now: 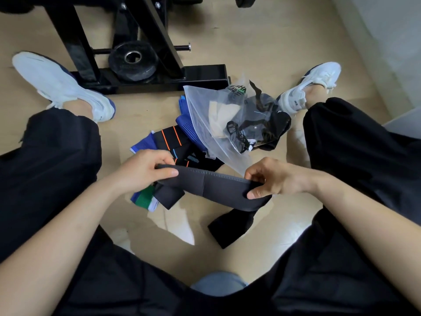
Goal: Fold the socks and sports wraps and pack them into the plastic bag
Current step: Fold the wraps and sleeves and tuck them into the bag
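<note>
While the thumb and curled fingers (165, 159) of the left hand (145, 168) pinch 1 end of the grey sports wrap (214, 185), the right hand (275, 179) pinches the other end the same way, thumb on the near face. The band is held out between the 2 hands, above the floor and just over the pile of socks.

It looks like soft, light, stretchy fabric, with a stitched edge along the top and a seam where 2 panels meet near the middle. I judge it will sag and twist once either pinch loosens. It is probably best held at the ends or along the stitched edge and folded end to end before it is let go. Nothing about it seems fragile or slippery.

Beyond the hands lie a black wrap with orange stripes (173, 137) and a blue sock (143, 144). A green-banded sock (143, 199) peeks out under the left end. The plastic bag (205, 110) lies further out on the floor, near the right shoe.

The fingertips behind the band are hidden. A black piece (230, 226) lies below the right hand, and I cannot tell whether it is the wrap's tail or a separate sock. Through the cloudy bag only dark, tangled shapes show, its mouth is hard to place, and it covers part of the blue fabric beneath.
</note>
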Motion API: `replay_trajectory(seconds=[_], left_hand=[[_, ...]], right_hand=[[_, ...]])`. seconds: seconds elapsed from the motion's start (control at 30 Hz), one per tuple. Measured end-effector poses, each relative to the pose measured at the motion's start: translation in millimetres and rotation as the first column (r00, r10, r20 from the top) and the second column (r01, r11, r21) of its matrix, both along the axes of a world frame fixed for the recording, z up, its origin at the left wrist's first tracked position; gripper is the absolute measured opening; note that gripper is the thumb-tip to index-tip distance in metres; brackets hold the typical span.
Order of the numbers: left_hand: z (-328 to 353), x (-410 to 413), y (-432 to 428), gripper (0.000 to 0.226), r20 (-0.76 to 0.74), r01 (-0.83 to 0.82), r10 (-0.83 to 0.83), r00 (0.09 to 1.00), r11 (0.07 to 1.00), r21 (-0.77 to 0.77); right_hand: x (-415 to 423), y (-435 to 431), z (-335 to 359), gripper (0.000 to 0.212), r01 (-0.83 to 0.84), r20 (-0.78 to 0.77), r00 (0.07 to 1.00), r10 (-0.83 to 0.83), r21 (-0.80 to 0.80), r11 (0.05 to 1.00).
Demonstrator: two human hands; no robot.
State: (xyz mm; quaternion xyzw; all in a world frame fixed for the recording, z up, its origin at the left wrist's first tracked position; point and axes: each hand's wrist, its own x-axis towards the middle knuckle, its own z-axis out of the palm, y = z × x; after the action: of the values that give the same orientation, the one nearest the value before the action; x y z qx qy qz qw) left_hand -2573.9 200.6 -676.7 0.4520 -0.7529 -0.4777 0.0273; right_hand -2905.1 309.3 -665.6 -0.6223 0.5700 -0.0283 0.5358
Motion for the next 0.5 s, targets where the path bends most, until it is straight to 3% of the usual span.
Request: replay_trajectory(seconds=[0.13,0.3,0.5], left_hand=[[-6,6,-11,0.012,0.001,-0.136,0.136,0.991,0.991,-0.019],[-7,9,-16,0.004,-0.029,-0.282,0.282,0.959,0.959,0.026],[1,-16,7,0.012,-0.109,-0.369,0.378,0.919,0.925,0.093]], right_hand=[[-6,2,-8,0.024,-0.043,-0.076,0.996,0.047,0.061,0.997],[-6,1,-11,0.013,0.145,0.023,0.989,-0.146,0.036,0.989],[18,1,-20,0.010,0.396,0.227,0.891,-0.393,0.031,0.918]])
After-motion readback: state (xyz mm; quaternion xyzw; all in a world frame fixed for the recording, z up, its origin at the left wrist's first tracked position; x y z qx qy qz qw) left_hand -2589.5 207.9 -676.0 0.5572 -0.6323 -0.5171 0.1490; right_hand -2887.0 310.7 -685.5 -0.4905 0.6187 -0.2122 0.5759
